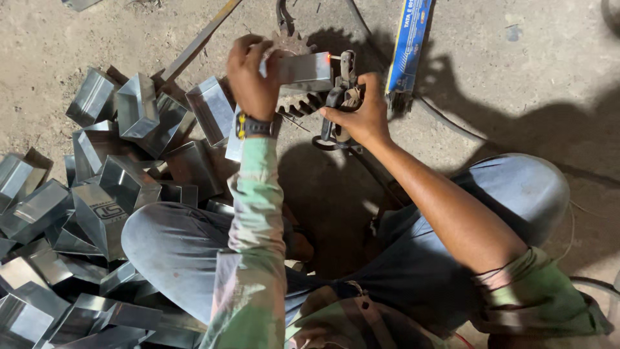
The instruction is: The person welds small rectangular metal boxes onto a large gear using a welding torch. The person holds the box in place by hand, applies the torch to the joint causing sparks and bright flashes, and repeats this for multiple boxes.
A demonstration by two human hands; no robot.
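The floor (516, 71) is bare, dusty concrete, pale grey-brown and scuffed, with grit and small dark specks scattered over it. Hard light falls from above and casts a broad dark shadow (568, 123) across the floor to the right of the heap of folded sheet-metal boxes (97, 194), which fills the left side of the view. Beyond the heap, toward the top edge, a long flat metal bar (194, 42) lies slantwise on the floor. Further right of that bar a long blue carton (408, 42) lies on the floor, and a thin dark cable (445, 119) curves past it. No wall, window or furniture shows.
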